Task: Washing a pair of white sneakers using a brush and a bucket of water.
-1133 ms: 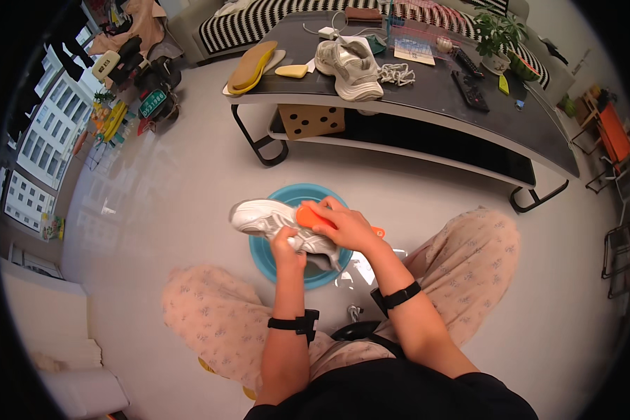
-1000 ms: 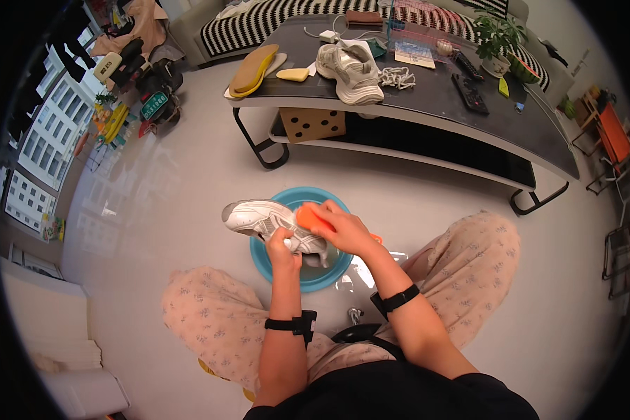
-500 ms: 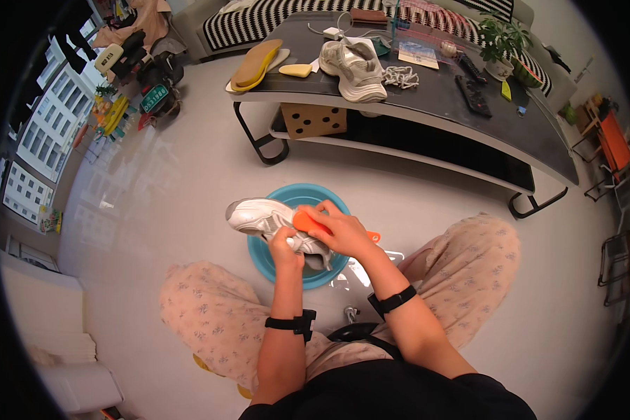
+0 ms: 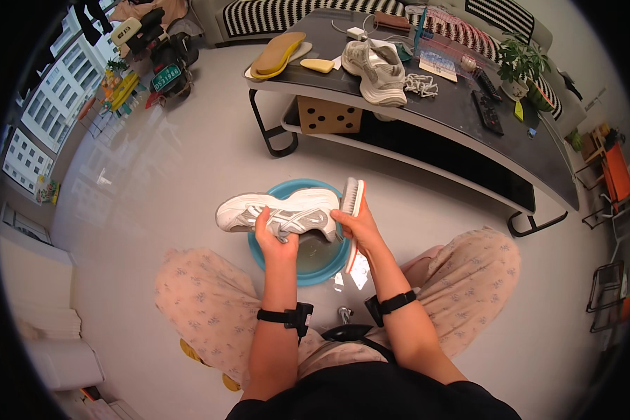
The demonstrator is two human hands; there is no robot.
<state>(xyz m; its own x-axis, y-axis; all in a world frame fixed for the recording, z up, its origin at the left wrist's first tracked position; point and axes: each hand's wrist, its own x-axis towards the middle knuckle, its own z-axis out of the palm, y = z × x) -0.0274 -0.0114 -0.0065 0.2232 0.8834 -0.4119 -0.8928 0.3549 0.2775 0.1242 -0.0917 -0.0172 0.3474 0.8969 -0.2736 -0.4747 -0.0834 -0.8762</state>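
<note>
A white and grey sneaker (image 4: 304, 203) lies on its side over the blue basin (image 4: 311, 281), its toe pointing left. My left hand (image 4: 276, 241) is closed round its opening, thumb on the upper. My right hand (image 4: 364, 227) holds an orange-and-white scrub brush (image 4: 352, 199) upright at the heel, pale bristles facing left. The right thumb reaches to the sneaker's heel and seems to touch it. Murky water shows in the basin below. On the coffee table stands another sneaker (image 4: 374, 73) without laces, with white shoelaces (image 4: 421, 85) bunched beside it.
The dark coffee table (image 4: 441, 105) spans the far side, bearing yellow insoles (image 4: 278, 56), a yellow soap bar (image 4: 318, 65), remotes (image 4: 487, 112) and a potted plant (image 4: 521, 63). A spotted cardboard box (image 4: 329, 115) sits on its lower shelf. My knees flank the basin.
The sneaker has rolled to show more of its sole edge and now lies more level. My right hand has lifted the brush off its upper and moved right, turning the brush upright.
</note>
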